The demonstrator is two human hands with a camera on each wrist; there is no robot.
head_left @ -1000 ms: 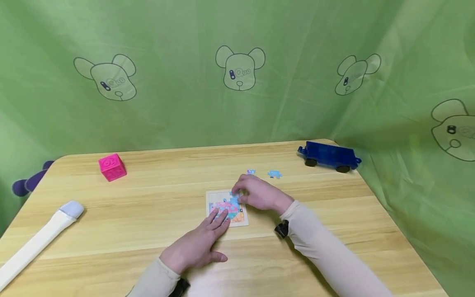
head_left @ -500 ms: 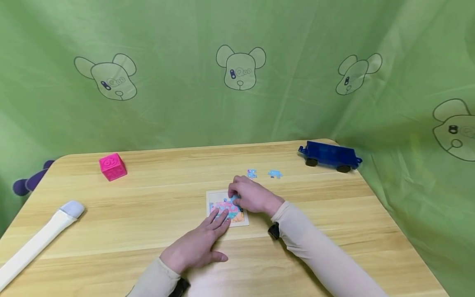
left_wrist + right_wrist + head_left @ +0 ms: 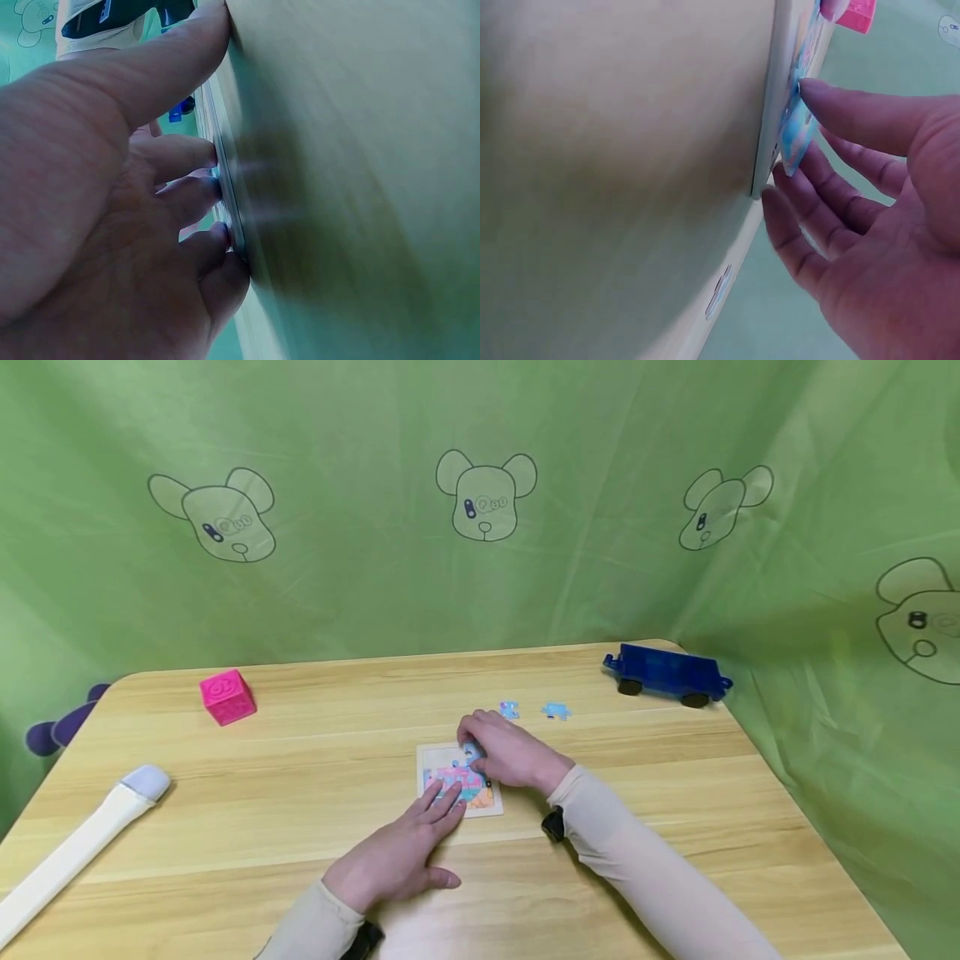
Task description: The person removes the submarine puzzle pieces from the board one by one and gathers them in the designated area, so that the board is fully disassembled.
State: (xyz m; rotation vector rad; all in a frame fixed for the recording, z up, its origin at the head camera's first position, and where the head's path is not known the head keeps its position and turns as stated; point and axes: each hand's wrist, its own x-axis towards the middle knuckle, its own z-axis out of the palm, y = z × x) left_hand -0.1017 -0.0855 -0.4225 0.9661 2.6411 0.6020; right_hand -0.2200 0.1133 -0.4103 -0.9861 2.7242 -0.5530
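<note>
The pale wood-grain tabletop [image 3: 247, 810] bears a square, pale-framed jigsaw [image 3: 452, 774]. The left hand [image 3: 401, 860] rests outstretched fingers on it; the right hand [image 3: 508, 752] pinches a tilted light-blue jigsaw piece [image 3: 798, 139] at its far-right part.

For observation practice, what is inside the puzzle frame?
Pink, teal and orange pieces, with pale backing at upper left. The left hand, and the right hand pinching a blue piece, hide parts.

Beyond the fingers [image 3: 480, 724] sit a pink block [image 3: 228, 697], well left, and a blue toy wagon [image 3: 667, 672], right; far left of them lies a white stick [image 3: 81, 848]; farthest off hangs a green curtain [image 3: 360, 585].
</note>
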